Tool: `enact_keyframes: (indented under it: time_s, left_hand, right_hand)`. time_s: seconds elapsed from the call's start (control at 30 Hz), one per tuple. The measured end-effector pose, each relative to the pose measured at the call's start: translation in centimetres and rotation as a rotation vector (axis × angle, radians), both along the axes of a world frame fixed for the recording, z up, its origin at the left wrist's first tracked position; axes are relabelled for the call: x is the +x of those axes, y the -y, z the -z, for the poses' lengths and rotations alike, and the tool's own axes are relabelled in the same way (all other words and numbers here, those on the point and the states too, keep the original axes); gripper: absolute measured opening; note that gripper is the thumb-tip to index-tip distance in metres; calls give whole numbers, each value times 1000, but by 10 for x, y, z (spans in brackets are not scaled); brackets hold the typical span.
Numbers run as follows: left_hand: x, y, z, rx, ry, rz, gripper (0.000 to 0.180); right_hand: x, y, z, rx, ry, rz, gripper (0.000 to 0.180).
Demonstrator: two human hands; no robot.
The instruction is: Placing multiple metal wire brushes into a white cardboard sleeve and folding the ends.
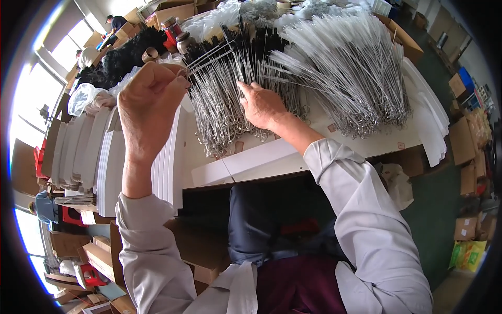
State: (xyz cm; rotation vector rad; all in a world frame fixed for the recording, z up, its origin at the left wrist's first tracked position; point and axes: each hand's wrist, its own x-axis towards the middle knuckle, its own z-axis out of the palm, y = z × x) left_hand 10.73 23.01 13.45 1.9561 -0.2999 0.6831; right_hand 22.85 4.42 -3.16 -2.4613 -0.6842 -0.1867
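Observation:
My left hand (149, 104) is raised at the left, thumb and fingers pinched on the wire ends of a few thin bottle brushes (213, 54). Their twisted wire stems slant up to the right, with dark bristles at the far ends. Lower and to the right, my right hand (263, 108) rests over a pile of black-bristled wire brushes (214, 102), index finger stretched out and nothing visibly gripped. The looped wire ends of this pile point toward me. Beside it on the right lies a big fanned heap of white-bristled wire brushes (350, 63).
A white strip (246, 162) lies along the near table edge (366, 149). Stacked white card pieces (112, 167) stand at the left. Behind are a heap of black bristles (128, 49), a red can (171, 30) and clear plastic bags (214, 21). Another person (116, 25) sits far left.

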Motion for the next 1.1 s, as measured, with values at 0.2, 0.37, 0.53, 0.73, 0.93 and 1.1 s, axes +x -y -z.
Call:
enact_keyframes:
  time_s: [0.2, 0.37, 0.53, 0.73, 0.93, 1.1]
  left_hand:
    - [-28, -2, -19, -46, 121, 54, 3]
    - [-39, -38, -39, -136, 95, -23, 11]
    - [-47, -52, -67, 66, -48, 10, 19]
    - [-65, -79, -114, -1, -79, 320, 23]
    - [-80, -44, -113, 55, -170, 251, 24]
    - [-86, 36, -85, -59, -452, 491, 9]
  right_hand:
    - [9, 3, -3, 20, -28, -12, 48]
    - [24, 5, 13, -68, 17, -31, 47]
    - [32, 18, 37, 205, 333, -115, 37]
    - [3, 59, -22, 791, -372, -127, 26]
    - [-55, 89, -46, 617, -208, -104, 37]
    - [-139, 62, -92, 848, -51, -527, 71]
